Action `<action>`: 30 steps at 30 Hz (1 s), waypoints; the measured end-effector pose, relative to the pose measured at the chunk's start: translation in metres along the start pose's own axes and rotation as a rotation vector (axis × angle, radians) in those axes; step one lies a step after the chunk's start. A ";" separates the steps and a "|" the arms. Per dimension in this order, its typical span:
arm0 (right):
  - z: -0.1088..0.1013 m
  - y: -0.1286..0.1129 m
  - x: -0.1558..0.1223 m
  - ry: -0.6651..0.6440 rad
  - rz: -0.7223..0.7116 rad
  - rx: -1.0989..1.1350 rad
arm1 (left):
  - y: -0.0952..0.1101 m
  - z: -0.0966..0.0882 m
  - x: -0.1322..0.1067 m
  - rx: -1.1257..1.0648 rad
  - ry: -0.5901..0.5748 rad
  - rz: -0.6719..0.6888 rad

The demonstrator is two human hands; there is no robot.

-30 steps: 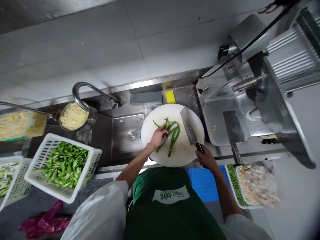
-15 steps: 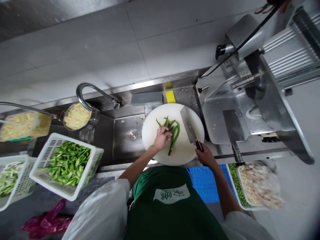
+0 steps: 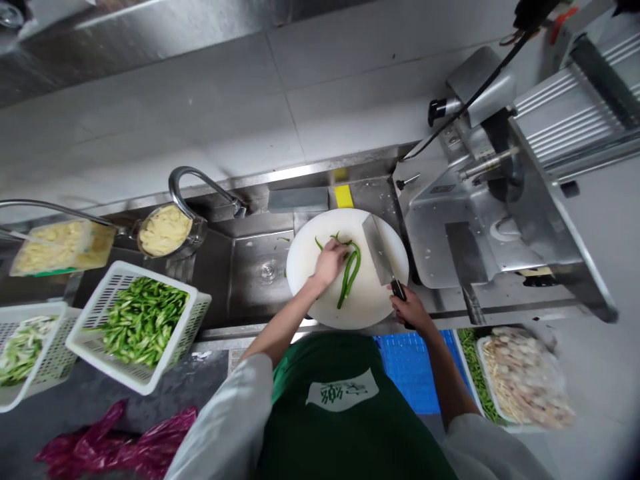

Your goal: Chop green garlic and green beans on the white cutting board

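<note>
Long green chili peppers point(image 3: 354, 272) lie on a round white cutting board point(image 3: 320, 308). Over their upper ends is my left hand point(image 3: 330, 262), its fingers curled and closed on them; the fingertips are partly hidden. A few thin stem ends poke out beyond the fingers. My right hand point(image 3: 410, 308) grips the black handle of a cleaver point(image 3: 379, 252). The cleaver's broad blade lies over the right part of the board, apart from the peppers.
Left of the board is a steel sink point(image 3: 255, 267) with a faucet point(image 3: 200, 175). A white basket point(image 3: 200, 310) holds cut green peppers. A slicing machine point(image 3: 440, 233) stands on the right, with another cleaver point(image 3: 465, 257) on it. Behind the board are a grey block point(image 3: 299, 199) and a yellow piece point(image 3: 343, 196).
My left hand has shifted slightly up and right over the peppers, and its fingers have drawn together. The right hand and cleaver hold about the same place. The view has shifted a little.
</note>
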State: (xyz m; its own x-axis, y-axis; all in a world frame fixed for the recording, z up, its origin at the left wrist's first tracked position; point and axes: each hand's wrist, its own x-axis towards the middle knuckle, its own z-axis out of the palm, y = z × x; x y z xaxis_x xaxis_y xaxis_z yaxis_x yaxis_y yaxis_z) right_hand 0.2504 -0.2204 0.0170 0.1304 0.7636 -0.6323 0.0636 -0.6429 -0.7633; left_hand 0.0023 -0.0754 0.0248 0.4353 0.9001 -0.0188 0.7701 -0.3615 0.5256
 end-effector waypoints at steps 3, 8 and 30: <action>-0.001 0.001 0.001 -0.016 0.007 0.006 | 0.028 0.032 0.051 0.129 -0.164 0.092; -0.002 0.005 0.003 -0.016 0.001 0.053 | 0.011 0.025 0.067 0.238 -0.334 0.277; -0.002 0.011 0.005 0.000 0.007 0.047 | 0.040 0.036 -0.022 0.338 -0.359 -0.336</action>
State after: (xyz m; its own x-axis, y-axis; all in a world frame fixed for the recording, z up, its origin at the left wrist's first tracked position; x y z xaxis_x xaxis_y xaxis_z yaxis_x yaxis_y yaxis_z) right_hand 0.2540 -0.2238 0.0052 0.1306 0.7593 -0.6375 0.0164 -0.6446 -0.7643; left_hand 0.0401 -0.1179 0.0155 0.2271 0.8614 -0.4544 0.9731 -0.1815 0.1423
